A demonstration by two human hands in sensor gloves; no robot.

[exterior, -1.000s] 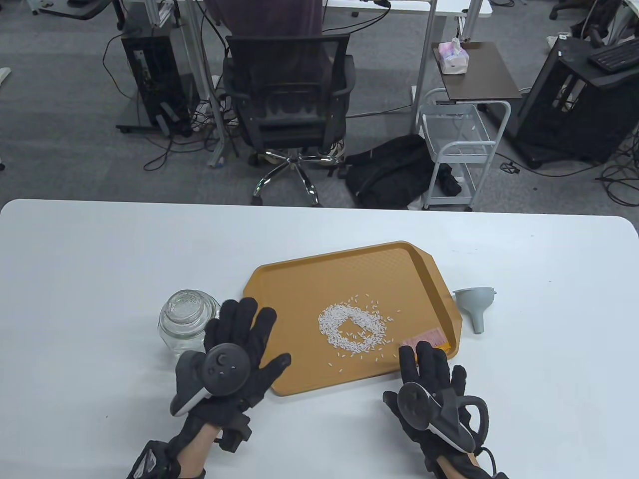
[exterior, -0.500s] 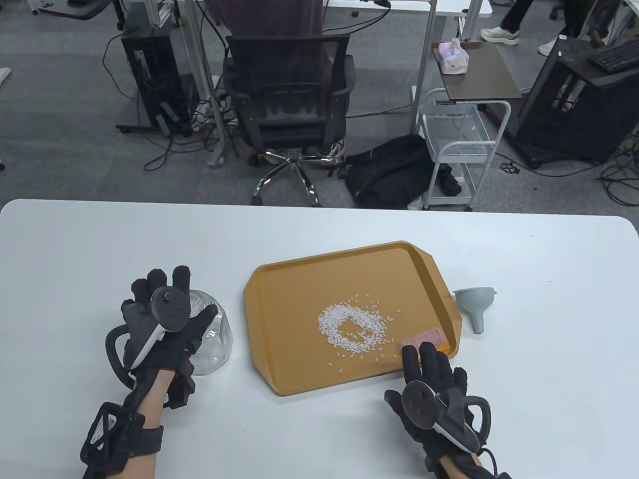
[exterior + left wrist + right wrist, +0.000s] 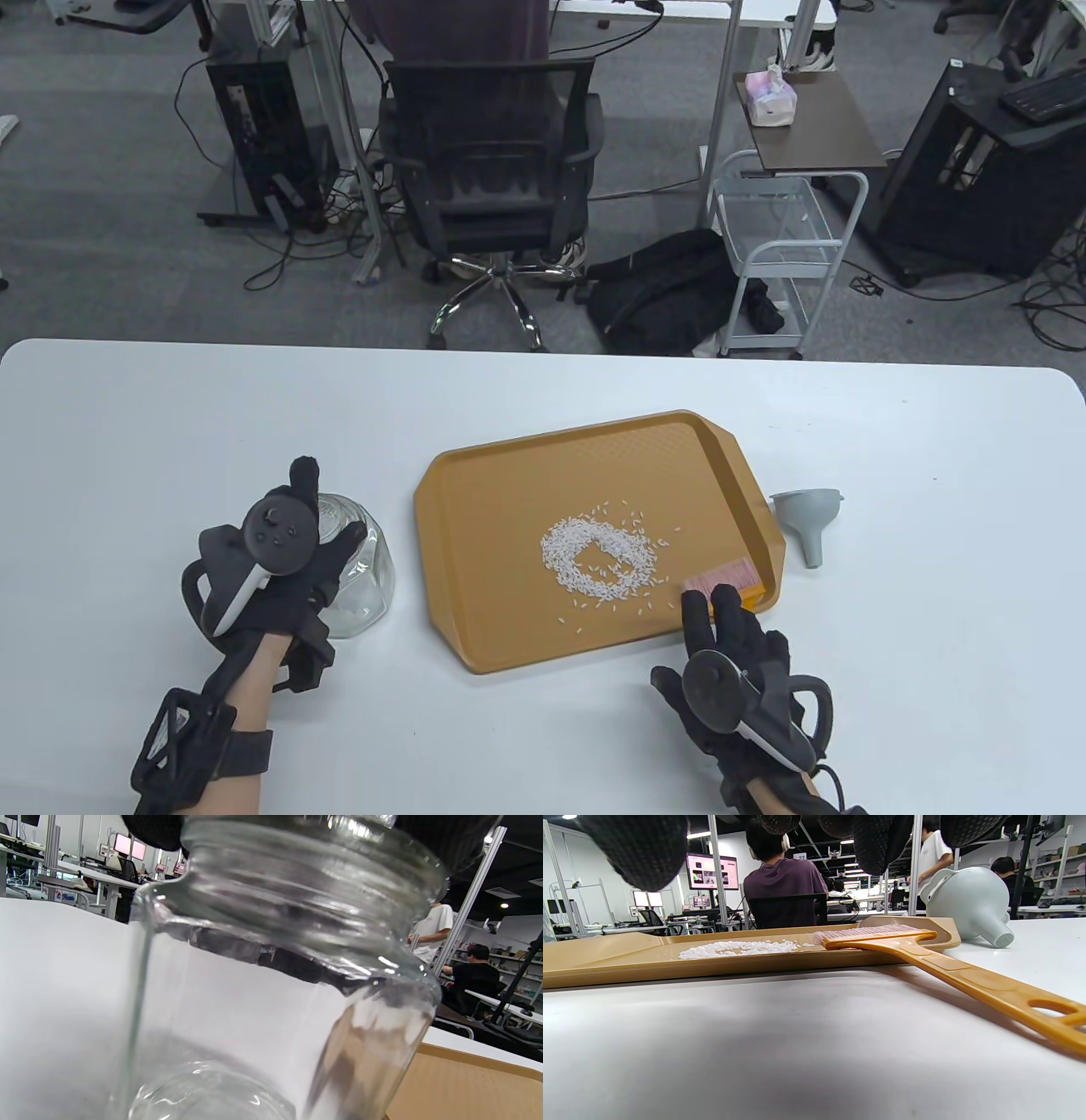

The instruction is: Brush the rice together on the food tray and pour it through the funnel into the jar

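A tan food tray (image 3: 475,509) lies mid-table with white rice (image 3: 598,556) in a loose ring near its middle. A brush with pink bristles (image 3: 721,579) rests on the tray's near right corner, and its tan handle (image 3: 967,980) runs out over the table. My right hand (image 3: 708,603) hovers over that handle with straight fingers (image 3: 649,849), holding nothing. A grey funnel (image 3: 806,518) lies on its side right of the tray. My left hand (image 3: 327,509) grips the top of the clear glass jar (image 3: 361,586), and its fingers (image 3: 152,830) wrap the rim above the neck (image 3: 271,984).
The white table (image 3: 127,441) has bare surface on the left and at the back. Beyond its far edge stand an office chair (image 3: 492,170), a black bag (image 3: 662,293) and a small white cart (image 3: 772,255).
My left hand went from the tray's near left corner over to the jar and curled round its top. My right hand has hardly moved.
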